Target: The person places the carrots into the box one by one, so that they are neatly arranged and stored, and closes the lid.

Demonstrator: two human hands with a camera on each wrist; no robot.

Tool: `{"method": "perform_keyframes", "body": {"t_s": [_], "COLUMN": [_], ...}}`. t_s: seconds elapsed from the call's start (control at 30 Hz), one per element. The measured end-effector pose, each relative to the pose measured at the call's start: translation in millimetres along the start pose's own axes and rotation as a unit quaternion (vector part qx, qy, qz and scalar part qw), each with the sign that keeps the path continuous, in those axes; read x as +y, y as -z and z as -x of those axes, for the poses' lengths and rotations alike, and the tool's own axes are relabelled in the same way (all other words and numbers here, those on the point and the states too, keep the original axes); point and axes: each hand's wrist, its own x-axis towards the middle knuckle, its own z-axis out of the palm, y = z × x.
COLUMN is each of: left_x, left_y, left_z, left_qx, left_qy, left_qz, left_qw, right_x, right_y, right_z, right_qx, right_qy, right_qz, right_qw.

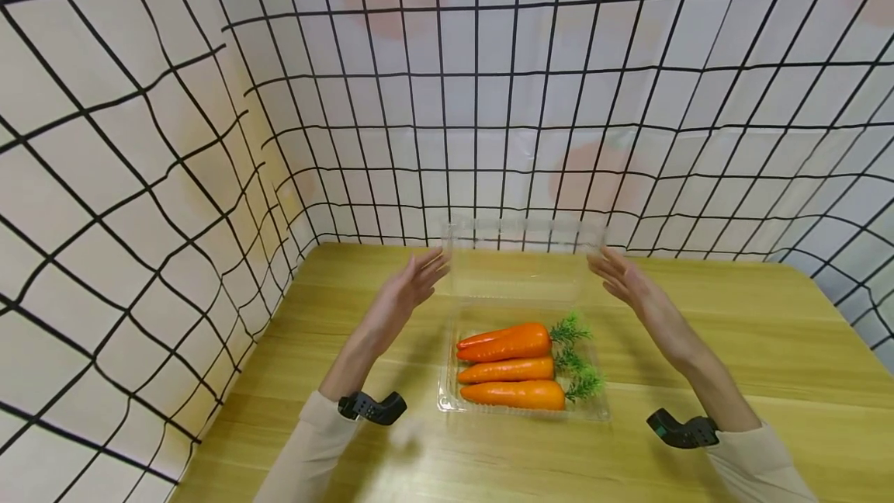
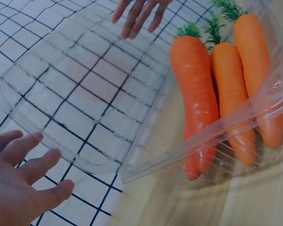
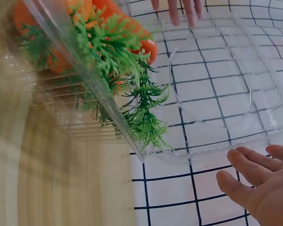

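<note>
A clear plastic clamshell box (image 1: 447, 404) lies on the wooden table with its hinged lid (image 1: 520, 274) raised at the back. Inside are several orange carrots (image 1: 513, 369) side by side, their green leafy tops (image 1: 574, 359) toward the right wall. My left hand (image 1: 401, 297) is beside the lid's left edge, fingers extended and spread. On the other side, my right hand (image 1: 646, 301) has its fingertips right by the lid's right edge, fingers also extended. In the left wrist view the left fingers (image 2: 30, 157) stand near the lid's rim, with nothing held.
White cloth walls with a black grid (image 1: 475, 84) enclose the wooden table (image 1: 377, 464) at the back and both sides. Each wrist wears a black camera band, the left one (image 1: 373, 408) close to the box's front left corner.
</note>
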Motion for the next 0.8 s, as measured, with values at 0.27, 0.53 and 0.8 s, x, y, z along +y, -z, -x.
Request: {"method": "perform_keyframes", "body": {"t_s": [0.27,0.53,0.8], "left_x": [1.5,1.7,1.5], "left_y": [-4.9,-10.6,-18.6], "left_z": [16.4,33.1,42.7], "left_qx": [-0.007,-0.012,-0.008], "left_qy": [0.000,0.016,0.035], "left_qz": [-0.046,-0.080,-0.113], "left_qw": [0.9989,0.9966,0.9929], "right_x": [-6.4,-13.8,-19.2], "right_y": [-2.4,-5.3,-9.1], "right_z": [13.1,24.5,33.4], "right_qx": [-0.013,-0.023,-0.036], "right_qy": [0.006,-0.035,-0.081], "right_qz": [0.004,0.023,0.033], "right_qw": [1.000,0.999,0.996]}}
